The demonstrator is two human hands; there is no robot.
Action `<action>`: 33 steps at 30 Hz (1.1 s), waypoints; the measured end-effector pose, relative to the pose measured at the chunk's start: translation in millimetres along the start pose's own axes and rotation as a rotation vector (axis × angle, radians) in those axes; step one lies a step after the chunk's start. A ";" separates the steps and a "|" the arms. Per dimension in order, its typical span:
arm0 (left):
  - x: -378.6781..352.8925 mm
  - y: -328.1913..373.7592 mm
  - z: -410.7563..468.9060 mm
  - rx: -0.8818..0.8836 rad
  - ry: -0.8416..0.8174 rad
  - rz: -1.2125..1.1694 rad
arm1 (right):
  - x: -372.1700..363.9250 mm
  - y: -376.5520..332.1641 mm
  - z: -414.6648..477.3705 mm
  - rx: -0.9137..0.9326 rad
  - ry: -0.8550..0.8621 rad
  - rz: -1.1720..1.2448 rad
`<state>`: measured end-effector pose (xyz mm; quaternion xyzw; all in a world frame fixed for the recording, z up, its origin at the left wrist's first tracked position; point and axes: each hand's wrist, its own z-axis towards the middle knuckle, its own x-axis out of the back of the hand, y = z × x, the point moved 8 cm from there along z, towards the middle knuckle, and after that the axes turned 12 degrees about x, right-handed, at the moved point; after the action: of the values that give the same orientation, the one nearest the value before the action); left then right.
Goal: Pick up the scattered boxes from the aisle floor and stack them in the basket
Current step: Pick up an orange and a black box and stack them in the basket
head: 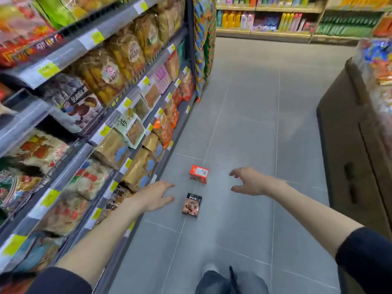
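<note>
Two small boxes lie on the grey tiled aisle floor [244,124]. The orange-red box [199,174] with a white label is the farther one. A dark box [191,205] with a food picture lies closer to me. My left hand [156,196] reaches out just left of the dark box, fingers spread, holding nothing. My right hand [249,181] hovers to the right of the orange-red box, fingers curved apart and empty. No basket is in view.
Shelves [118,98] packed with snack bags line the left side of the aisle. A dark brown cabinet [356,158] stands on the right. More shelving [269,20] with bottles closes the far end. My leg and shoe [212,274] show at the bottom.
</note>
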<state>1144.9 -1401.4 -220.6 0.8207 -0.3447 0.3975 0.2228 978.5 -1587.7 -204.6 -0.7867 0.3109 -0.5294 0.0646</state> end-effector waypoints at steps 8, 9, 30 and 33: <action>-50.1 -28.0 154.7 0.015 -0.011 -0.009 | -41.7 68.3 155.4 0.061 -0.106 -0.073; -65.5 -33.6 178.8 0.017 -0.007 0.001 | -54.8 82.1 178.9 0.074 -0.115 -0.098; -452.1 -63.9 520.2 -0.164 -0.101 0.210 | -369.4 304.4 467.2 0.233 -0.230 -0.302; -485.5 -61.9 532.6 -0.192 -0.069 0.396 | -387.2 311.7 469.0 0.249 -0.231 -0.299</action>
<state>1239.9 -1512.4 -929.0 0.7250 -0.5430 0.3704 0.2057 1161.5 -1727.3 -848.0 -0.8653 0.1135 -0.4739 0.1174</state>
